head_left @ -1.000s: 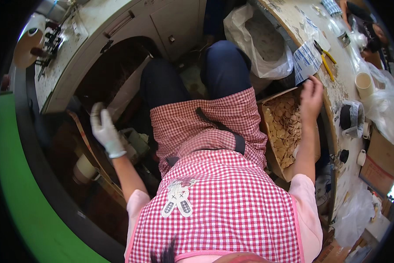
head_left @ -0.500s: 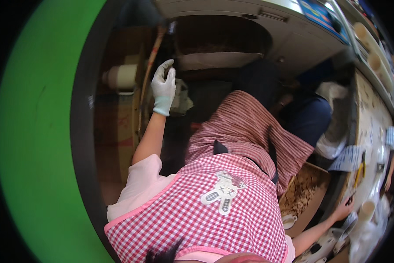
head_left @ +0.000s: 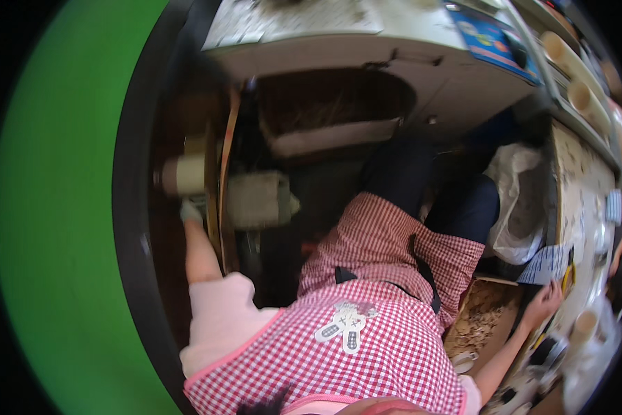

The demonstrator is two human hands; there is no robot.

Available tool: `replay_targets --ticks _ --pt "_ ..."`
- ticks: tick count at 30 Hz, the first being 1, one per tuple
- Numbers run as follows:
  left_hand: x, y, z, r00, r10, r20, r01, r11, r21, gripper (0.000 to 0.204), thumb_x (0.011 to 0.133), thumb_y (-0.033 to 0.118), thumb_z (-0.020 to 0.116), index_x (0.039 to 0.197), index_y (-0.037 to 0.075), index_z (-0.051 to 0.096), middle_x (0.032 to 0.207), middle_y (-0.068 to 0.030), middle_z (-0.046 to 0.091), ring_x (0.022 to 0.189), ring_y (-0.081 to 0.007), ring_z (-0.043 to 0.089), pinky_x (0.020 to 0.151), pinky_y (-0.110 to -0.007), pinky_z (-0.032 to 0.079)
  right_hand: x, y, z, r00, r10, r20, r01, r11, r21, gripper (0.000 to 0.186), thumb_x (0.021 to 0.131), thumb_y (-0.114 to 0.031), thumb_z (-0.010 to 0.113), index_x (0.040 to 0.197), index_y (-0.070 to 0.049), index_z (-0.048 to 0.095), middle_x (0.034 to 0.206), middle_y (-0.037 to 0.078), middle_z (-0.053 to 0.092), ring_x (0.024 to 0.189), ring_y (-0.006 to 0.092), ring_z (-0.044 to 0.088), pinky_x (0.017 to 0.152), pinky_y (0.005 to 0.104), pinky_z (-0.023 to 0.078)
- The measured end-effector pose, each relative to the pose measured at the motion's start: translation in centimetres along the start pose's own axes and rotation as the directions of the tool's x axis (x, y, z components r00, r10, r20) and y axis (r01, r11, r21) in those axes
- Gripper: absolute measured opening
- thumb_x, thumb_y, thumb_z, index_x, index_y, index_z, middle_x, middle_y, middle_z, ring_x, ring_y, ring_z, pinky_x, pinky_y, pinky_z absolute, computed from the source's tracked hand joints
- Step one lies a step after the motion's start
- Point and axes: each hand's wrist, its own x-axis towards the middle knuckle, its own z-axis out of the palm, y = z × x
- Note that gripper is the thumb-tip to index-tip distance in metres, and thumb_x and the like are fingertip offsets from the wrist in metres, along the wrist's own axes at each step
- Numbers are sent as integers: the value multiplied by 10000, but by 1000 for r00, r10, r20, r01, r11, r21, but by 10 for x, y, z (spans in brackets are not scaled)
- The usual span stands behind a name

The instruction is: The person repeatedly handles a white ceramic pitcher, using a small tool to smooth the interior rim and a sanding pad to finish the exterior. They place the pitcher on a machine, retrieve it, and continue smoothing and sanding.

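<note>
Your left hand (head_left: 192,211), in a pale glove, is at the left of the frame, just below a cream cylinder (head_left: 190,174) that lies on its side. The fingers are blurred and partly hidden in the dark, so you cannot tell from here whether they are spread or closed on anything, or whether they touch the cylinder. A thin wooden strip (head_left: 226,159) runs upright just right of the cylinder, and beyond it sits a grey boxy object (head_left: 255,199).

Your right hand (head_left: 547,304) is bare, at the lower right of the frame, by the edge of the counter (head_left: 567,166). Its fingers are bent and near one another; whether they pinch something cannot be told. Just above it are a blue-and-white printed sheet (head_left: 546,264), hanging over the counter edge, and a yellow-handled tool (head_left: 569,268). To its lower right stands a cream cup (head_left: 585,324).

Between your checked apron (head_left: 394,346) and your right forearm, a cardboard box (head_left: 508,321) holds many light-brown flat pieces (head_left: 481,312) and a small white cup (head_left: 464,361). Above that box, right of your knees, a white plastic bag (head_left: 515,207) stands open. A white cabinet (head_left: 442,90) spans the upper middle.
</note>
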Motion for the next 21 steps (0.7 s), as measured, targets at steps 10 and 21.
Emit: replay_targets --ticks 10,21 --pt "45 15 9 916 -372 -146 294 874 -386 439 1041 275 518 1394 16 553 1476 -174 530 1196 -324 601 910 -454 504 11 -159 74 954 -265 138 266 964 15 185 971 12 607 1141 -23 670 1250 125 602 1196 325 594 1018 389 470" --pt "-180 119 37 532 802 271 -564 97 820 289 988 360 640 1104 112 732 893 -194 738 774 -363 702 642 -465 540 -10 -276 117 915 -326 238 145 817 558 178 992 -27 624 1144 -34 716 1080 92 696 981 191 675 833 268 532"
